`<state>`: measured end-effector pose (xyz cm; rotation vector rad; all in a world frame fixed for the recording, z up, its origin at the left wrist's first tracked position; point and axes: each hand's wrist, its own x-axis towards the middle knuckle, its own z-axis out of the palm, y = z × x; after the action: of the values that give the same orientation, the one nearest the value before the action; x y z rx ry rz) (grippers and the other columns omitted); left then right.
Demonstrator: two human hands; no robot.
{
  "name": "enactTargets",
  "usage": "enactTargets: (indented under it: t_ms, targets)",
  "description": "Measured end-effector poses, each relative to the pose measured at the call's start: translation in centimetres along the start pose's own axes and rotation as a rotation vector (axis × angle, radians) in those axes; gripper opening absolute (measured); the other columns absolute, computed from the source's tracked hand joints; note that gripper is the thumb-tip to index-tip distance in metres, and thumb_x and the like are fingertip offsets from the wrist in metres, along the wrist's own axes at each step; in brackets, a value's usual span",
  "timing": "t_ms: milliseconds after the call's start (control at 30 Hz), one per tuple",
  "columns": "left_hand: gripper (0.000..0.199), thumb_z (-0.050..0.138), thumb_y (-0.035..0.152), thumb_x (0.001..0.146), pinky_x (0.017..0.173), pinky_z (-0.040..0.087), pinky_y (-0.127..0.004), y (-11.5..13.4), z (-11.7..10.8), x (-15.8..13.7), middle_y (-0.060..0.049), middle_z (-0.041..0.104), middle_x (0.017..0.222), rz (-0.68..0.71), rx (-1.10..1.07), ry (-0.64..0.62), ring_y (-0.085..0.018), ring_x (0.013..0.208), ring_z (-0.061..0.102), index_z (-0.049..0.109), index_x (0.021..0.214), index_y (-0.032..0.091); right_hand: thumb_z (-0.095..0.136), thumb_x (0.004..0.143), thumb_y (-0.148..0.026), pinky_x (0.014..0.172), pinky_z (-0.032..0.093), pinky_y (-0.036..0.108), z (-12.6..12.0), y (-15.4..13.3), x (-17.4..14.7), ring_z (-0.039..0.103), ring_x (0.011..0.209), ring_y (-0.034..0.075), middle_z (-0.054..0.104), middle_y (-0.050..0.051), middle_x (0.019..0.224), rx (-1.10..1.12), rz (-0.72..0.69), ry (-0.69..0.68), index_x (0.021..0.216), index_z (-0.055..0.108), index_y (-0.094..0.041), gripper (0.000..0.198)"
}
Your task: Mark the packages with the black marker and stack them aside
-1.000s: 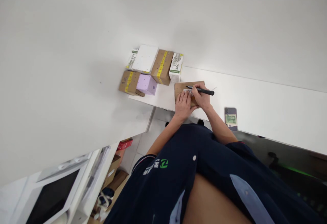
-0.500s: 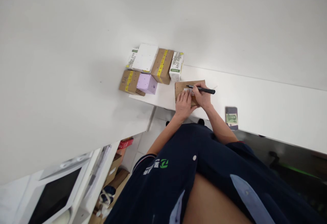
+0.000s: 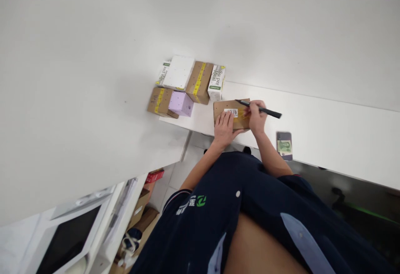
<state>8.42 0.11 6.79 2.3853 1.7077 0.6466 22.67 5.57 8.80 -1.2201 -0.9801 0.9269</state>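
A small brown cardboard box (image 3: 219, 106) with a white label (image 3: 231, 112) lies near the front edge of the white table. My left hand (image 3: 223, 127) grips its near left part, fingers laid over the top beside the label and thumb along the near side. Between the fingers of my right hand (image 3: 257, 118) is a black marker pen (image 3: 271, 112), its thin end pointing left over the box's far edge. That hand is at the box's right end. Whether the pen tip touches the cardboard I cannot tell.
Left of the box stand a white box (image 3: 179, 72), brown boxes with yellow tape (image 3: 200, 78), a purple box (image 3: 181, 103) and Super Meal cartons (image 3: 216, 82). A phone with a banknote (image 3: 284, 145) lies right. A microwave (image 3: 71, 238) stands lower left.
My right hand has moved right with the marker pen, off the label, so more of the label shows. My left hand stays on the box.
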Motion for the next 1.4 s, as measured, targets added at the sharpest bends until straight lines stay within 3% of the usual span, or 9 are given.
enactTargets:
  t_ms: [100,200,333,400,467,733,1000,1167,1400]
  targets:
    - [0.080,0.058,0.068,0.086,0.118,0.034,-0.055,-0.1,-0.2,0.0,-0.025,0.057,0.143,-0.017,-0.002,0.016,-0.038,0.140,0.048,0.057,0.139,0.008,0.041,0.098,-0.057,0.054,0.047,0.023,-3.1,1.7,0.9,0.053,0.053,0.010,0.058,-0.004,0.075,-0.005,-0.010,0.186,0.107,0.052,-0.027,0.033]
    - [0.079,0.058,0.068,0.086,0.119,0.034,-0.054,0.0,-0.5,0.0,-0.025,0.057,0.143,-0.019,-0.006,0.021,-0.038,0.141,0.048,0.057,0.138,0.007,0.036,0.101,-0.048,0.064,0.052,0.028,-7.1,4.4,1.4,0.060,0.065,0.013,0.063,0.002,0.091,-0.341,-0.025,0.201,0.123,0.051,-0.025,0.035]
    - [0.079,0.059,0.067,0.086,0.119,0.033,-0.055,0.1,-0.7,0.0,-0.025,0.056,0.144,-0.028,0.003,0.012,-0.038,0.141,0.048,0.057,0.138,0.008,0.039,0.096,-0.020,0.088,0.049,0.041,-10.8,8.1,1.0,0.059,0.104,0.027,0.060,0.018,0.126,-1.155,0.094,-0.213,0.139,0.051,-0.017,0.044]
    - [0.079,0.059,0.067,0.086,0.120,0.033,-0.055,0.2,-0.7,0.0,-0.024,0.056,0.145,-0.032,0.014,0.007,-0.038,0.141,0.047,0.057,0.138,0.008,0.037,0.095,-0.013,0.092,0.046,0.044,-11.3,9.7,0.5,0.053,0.112,0.031,0.054,0.022,0.136,-1.385,0.200,-0.405,0.146,0.047,-0.016,0.052]
    - [0.078,0.059,0.067,0.086,0.120,0.032,-0.054,0.3,-0.7,0.0,-0.024,0.056,0.145,-0.033,0.026,0.002,-0.038,0.142,0.047,0.057,0.138,0.009,0.035,0.095,-0.012,0.092,0.045,0.045,-11.1,10.8,0.1,0.050,0.115,0.033,0.052,0.023,0.138,-1.482,0.248,-0.492,0.150,0.043,-0.017,0.056]
    - [0.079,0.059,0.065,0.086,0.120,0.032,-0.055,0.3,-0.6,-0.1,-0.025,0.053,0.147,-0.039,-0.008,-0.003,-0.038,0.143,0.045,0.056,0.140,0.008,0.036,0.095,-0.016,0.100,0.040,0.049,-10.8,11.5,-1.2,0.042,0.126,0.034,0.042,0.018,0.151,-1.420,0.283,-0.454,0.156,0.035,-0.022,0.062]
    - [0.078,0.061,0.064,0.085,0.120,0.031,-0.056,0.3,-1.1,-0.2,-0.025,0.053,0.147,-0.053,-0.052,-0.021,-0.038,0.144,0.044,0.055,0.141,0.009,0.061,0.086,-0.051,0.106,0.036,0.061,-18.1,9.3,-8.0,0.037,0.136,0.045,0.030,0.027,0.156,-1.417,0.551,0.052,0.158,0.021,-0.016,0.090]
    - [0.076,0.061,0.062,0.086,0.120,0.031,-0.055,0.4,-1.5,-0.3,-0.024,0.053,0.147,-0.046,-0.057,-0.015,-0.038,0.144,0.044,0.055,0.141,0.010,0.070,0.077,-0.058,0.109,0.036,0.058,-20.5,8.7,-11.0,0.039,0.137,0.045,0.037,0.028,0.150,-1.364,0.723,0.061,0.156,0.023,-0.013,0.103]
    - [0.076,0.063,0.061,0.086,0.119,0.033,-0.056,0.0,-1.2,-0.5,-0.025,0.054,0.146,-0.022,-0.021,-0.004,-0.037,0.144,0.044,0.055,0.141,0.010,0.072,0.070,-0.055,0.106,0.042,0.057,-21.1,8.6,-10.4,0.040,0.136,0.049,0.038,0.031,0.149,-1.290,0.881,0.143,0.155,0.028,-0.009,0.106]
